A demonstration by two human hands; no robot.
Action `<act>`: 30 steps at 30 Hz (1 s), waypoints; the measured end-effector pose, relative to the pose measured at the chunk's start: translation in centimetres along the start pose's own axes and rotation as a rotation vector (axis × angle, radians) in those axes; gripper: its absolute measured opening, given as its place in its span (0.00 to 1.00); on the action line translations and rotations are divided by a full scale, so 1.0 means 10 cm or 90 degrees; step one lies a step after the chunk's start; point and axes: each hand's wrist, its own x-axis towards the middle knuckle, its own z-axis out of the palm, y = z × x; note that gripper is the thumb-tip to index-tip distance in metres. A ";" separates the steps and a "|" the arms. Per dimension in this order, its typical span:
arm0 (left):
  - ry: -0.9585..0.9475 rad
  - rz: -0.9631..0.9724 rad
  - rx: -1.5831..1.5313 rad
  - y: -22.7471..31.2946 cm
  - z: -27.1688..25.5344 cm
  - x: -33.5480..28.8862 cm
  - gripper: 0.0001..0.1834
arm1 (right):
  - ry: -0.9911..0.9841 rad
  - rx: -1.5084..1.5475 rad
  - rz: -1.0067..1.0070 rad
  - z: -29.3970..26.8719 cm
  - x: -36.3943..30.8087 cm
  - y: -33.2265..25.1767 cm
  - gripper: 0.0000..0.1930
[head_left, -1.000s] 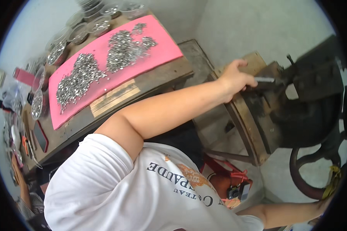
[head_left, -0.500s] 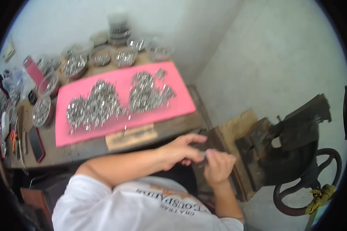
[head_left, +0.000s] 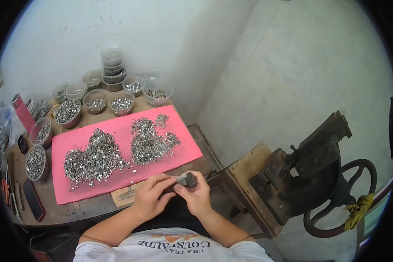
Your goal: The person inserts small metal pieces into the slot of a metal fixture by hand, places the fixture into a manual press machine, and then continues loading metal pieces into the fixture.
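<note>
My right hand (head_left: 198, 197) grips a small dark metal block (head_left: 190, 180) between thumb and fingers, just past the front edge of the bench. My left hand (head_left: 150, 198) meets it from the left, its forefinger and thumb closed at the block's near end. A small silvery bit (head_left: 181, 180) shows at that end. What lies between the left fingertips is too small to make out. Beyond my hands, a pink mat (head_left: 185, 150) carries a large left heap of small shiny metal pieces (head_left: 98, 157) and a smaller right heap (head_left: 148, 142).
Clear plastic tubs (head_left: 121, 104) of metal pieces line the back and left of the bench. A phone (head_left: 32, 198), orange-handled tool (head_left: 5, 185) and pink bottle (head_left: 22, 112) are at left. On the right stands a dark hand press (head_left: 310, 174) with a handwheel (head_left: 310, 225).
My hands have come left, away from the press side toward the front of the mat, and closed together around the dark block. The view has also shifted.
</note>
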 end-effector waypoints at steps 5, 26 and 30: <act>-0.024 -0.039 0.063 -0.37 -0.16 -0.19 0.26 | -0.003 0.073 0.111 -0.04 0.12 0.19 0.09; 0.199 -0.060 -0.113 -0.59 -0.75 -0.95 0.25 | 0.038 -0.411 0.024 -0.25 0.65 0.68 0.08; 0.196 -0.043 -0.125 -0.53 -0.73 -1.05 0.26 | 0.019 -0.443 0.030 -0.25 0.70 0.67 0.08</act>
